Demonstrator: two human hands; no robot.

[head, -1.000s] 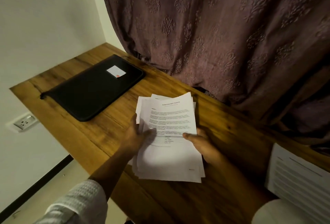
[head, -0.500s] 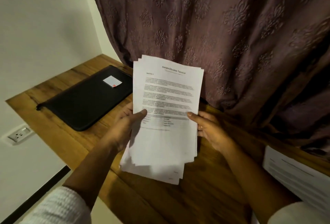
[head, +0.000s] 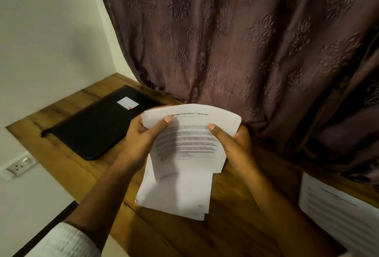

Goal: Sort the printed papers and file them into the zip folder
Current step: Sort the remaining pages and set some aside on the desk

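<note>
A stack of printed papers [head: 185, 176] stands upright above the wooden desk [head: 235, 226], its top sheet headed "Sample Education Transcript". My left hand [head: 141, 140] grips the stack's upper left edge, thumb on the front. My right hand [head: 233, 148] grips the upper right edge, thumb on the front too. The sheets bow forward at the top, and lower sheets stick out unevenly below. The black zip folder [head: 96, 127] lies flat and closed on the desk to the left, with a small white label on it.
A mauve patterned curtain [head: 235, 41] hangs right behind the papers. Another printed sheet [head: 340, 207] lies at the desk's right edge. A wall socket [head: 19, 166] sits below the desk's left edge, on a white wall.
Both hands lifted the stack off the desk and stood it upright. They then slid up to its top corners, and the stack dropped lower with its top bowing.
</note>
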